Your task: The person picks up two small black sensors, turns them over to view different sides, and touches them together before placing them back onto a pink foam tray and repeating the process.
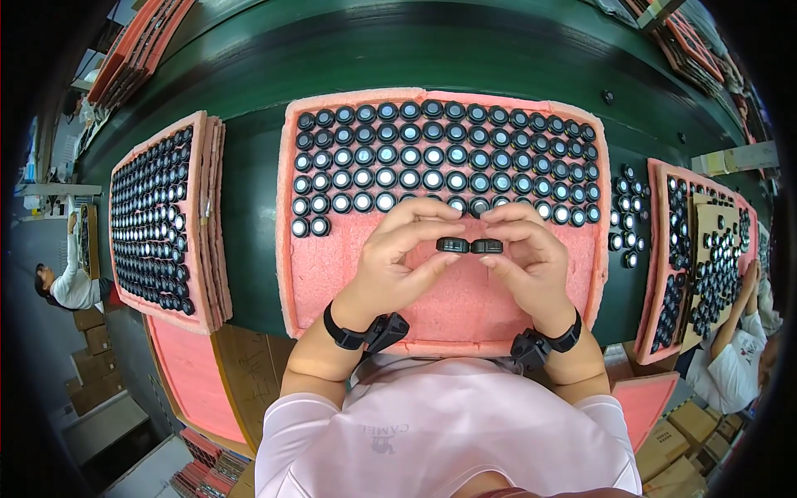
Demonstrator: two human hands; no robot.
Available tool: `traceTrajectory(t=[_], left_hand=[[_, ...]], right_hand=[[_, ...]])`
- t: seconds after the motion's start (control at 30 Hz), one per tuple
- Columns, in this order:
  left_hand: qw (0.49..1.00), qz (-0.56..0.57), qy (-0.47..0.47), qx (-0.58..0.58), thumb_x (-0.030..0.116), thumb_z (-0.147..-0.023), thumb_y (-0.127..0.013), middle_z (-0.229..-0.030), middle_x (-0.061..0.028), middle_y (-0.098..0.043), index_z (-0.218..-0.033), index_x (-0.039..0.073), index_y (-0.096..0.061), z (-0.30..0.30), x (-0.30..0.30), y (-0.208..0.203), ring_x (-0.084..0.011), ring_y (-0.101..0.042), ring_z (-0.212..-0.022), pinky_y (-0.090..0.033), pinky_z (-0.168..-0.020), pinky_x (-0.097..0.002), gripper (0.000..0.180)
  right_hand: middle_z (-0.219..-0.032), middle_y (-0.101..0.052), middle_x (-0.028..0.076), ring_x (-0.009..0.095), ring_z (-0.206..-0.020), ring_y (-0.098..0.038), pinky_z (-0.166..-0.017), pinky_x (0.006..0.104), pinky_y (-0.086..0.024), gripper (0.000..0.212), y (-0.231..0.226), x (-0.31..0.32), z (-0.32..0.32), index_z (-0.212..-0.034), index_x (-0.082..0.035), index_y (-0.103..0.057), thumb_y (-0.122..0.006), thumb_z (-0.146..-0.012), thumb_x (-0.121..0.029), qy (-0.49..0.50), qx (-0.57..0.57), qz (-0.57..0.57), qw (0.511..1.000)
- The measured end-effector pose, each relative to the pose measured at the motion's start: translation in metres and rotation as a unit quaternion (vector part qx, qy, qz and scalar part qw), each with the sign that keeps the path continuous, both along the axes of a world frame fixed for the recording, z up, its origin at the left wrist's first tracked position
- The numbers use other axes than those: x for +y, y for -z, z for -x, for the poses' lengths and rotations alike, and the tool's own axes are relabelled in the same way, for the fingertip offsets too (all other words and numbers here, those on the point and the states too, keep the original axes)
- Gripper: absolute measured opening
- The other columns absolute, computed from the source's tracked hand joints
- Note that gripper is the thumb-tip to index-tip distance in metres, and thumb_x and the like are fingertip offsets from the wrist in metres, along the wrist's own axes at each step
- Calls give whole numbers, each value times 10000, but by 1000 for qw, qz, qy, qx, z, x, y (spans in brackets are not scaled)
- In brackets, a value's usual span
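Above the bare lower part of the pink foam tray (332, 274), the left hand (398, 257) and right hand (527, 257) each pinch a small black cap (452, 245), (486, 246); a loosened pinch could drop one among the filled rows.

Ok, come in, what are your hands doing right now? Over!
Left hand pinching one small black round part. Right hand pinching a second black round part, the two side by side. Both over the pink foam tray. Nothing in the way.
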State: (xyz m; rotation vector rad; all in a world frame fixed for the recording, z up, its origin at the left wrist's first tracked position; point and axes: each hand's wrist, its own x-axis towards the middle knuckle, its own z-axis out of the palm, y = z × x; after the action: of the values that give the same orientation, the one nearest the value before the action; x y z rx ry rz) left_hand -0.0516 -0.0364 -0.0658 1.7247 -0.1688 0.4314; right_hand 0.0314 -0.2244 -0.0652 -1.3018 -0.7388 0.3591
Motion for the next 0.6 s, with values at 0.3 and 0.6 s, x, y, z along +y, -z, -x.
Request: traceTrajectory(t=[0.3,0.6], left_hand=[[991,119,46,47,-83,-779,-686,-1073,-123,-576,-1043,-32,-614,0,-6,7,-199,-582,-994,-487,-871,-307,278],[982,177,52,41,-82,-792,-679,-1039,-123,-574,-1017,-23,-593,0,-11,4,-187,-583,-943,-491,-835,-295,248]], right_hand=[[-1100,-535,112,197,-991,-569,-853,304,-482,221,3,-2,2,-1012,20,-629,-645,-804,94,4,34,29,999],[-1046,-536,99,171,-916,-568,-806,271,-474,302,0,-1,1,-1085,21,-629,-650,-793,96,13,-78,53,995]])
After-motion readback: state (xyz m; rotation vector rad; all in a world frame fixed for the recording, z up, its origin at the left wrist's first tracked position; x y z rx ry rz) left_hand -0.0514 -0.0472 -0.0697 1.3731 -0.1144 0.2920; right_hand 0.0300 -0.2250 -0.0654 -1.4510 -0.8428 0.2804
